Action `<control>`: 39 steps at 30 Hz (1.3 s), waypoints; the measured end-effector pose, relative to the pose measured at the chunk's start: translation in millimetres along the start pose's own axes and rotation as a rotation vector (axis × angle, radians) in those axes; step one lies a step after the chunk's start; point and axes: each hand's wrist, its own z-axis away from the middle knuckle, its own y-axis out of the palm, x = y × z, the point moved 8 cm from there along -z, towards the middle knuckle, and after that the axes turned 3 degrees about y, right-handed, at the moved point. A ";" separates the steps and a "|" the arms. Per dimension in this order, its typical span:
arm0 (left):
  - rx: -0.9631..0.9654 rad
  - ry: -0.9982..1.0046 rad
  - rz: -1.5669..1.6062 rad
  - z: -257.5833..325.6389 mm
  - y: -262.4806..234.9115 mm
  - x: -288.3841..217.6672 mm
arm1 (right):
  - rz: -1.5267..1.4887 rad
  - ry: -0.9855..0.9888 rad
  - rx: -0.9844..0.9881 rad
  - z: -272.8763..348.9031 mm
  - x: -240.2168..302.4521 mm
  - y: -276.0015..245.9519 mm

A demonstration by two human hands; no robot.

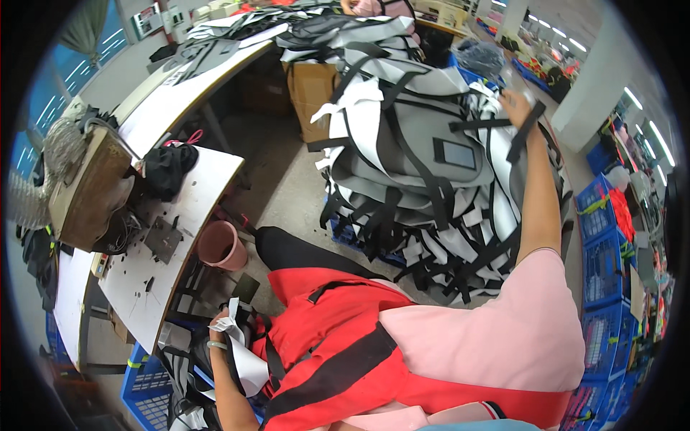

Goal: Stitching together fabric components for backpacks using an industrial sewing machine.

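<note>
Red fabric (323, 337) drapes the lap, beside the left hand (219, 327) clamped on white cloth (241, 355). Right hand (516, 106) grips a black strap (526, 129) atop the grey pile (424, 151).

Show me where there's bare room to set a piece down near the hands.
Bare white tabletop between the black bundle and the metal plate; open floor between bucket and pile. Crowded: the grey-and-white pile under the right hand, the lap around the left hand.
</note>
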 end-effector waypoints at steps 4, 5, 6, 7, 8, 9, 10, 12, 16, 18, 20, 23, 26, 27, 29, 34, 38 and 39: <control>-0.015 0.041 -0.302 -21.8 -7.4 30.6 | -0.051 0.427 0.727 91.8 -47.1 153.5; -0.008 0.220 -0.561 -27.7 0.8 23.1 | -0.005 0.378 0.631 100.5 -50.6 158.6; -0.020 0.357 -0.861 -28.6 7.0 16.4 | -0.059 0.392 0.578 101.1 -56.4 162.1; 0.009 0.163 -0.723 -31.1 2.6 30.0 | -0.092 0.337 0.548 99.8 -54.1 162.4; 0.028 0.257 -0.664 -27.4 9.4 19.3 | -0.075 0.371 0.509 94.1 -59.2 152.4; 0.013 0.181 -0.509 -21.5 8.4 16.4 | -0.050 0.332 0.543 82.4 -54.2 145.9; -0.013 0.110 -0.353 -13.7 9.5 9.5 | -0.234 0.335 0.733 75.7 -45.1 140.1; -0.018 0.016 0.109 15.9 13.2 -11.1 | -0.168 0.407 0.724 47.0 -20.4 116.1; 0.002 0.043 0.479 45.6 25.5 -57.1 | -0.399 0.174 0.546 -34.9 120.3 64.3; -0.026 -0.032 0.485 44.1 26.0 -54.9 | -0.539 0.075 0.631 -50.3 214.8 62.5; -0.003 -0.070 0.493 34.6 27.1 -47.3 | -0.689 -0.206 0.759 -48.3 326.8 64.6; 0.001 -0.043 0.468 24.7 26.7 -35.1 | -0.769 -0.544 0.971 4.3 487.0 82.7; 0.053 -0.051 0.534 23.4 29.4 -27.1 | -0.837 -0.971 1.044 100.7 628.2 77.0; -0.049 0.132 0.206 24.2 19.1 -38.3 | -0.843 -1.103 1.077 139.6 669.4 70.8; -0.079 0.578 -0.080 42.1 19.8 -73.2 | -0.968 -1.382 1.027 218.0 732.0 38.3; -0.139 0.102 0.562 73.5 28.2 -59.4 | -1.158 -1.733 1.087 373.8 794.1 -32.9; -0.221 -0.010 0.772 128.9 1.0 -83.1 | -1.289 -1.748 1.036 377.2 782.4 -22.3; -0.282 0.023 0.723 142.7 -18.7 -90.3 | -1.310 -1.722 1.059 367.5 776.2 -14.3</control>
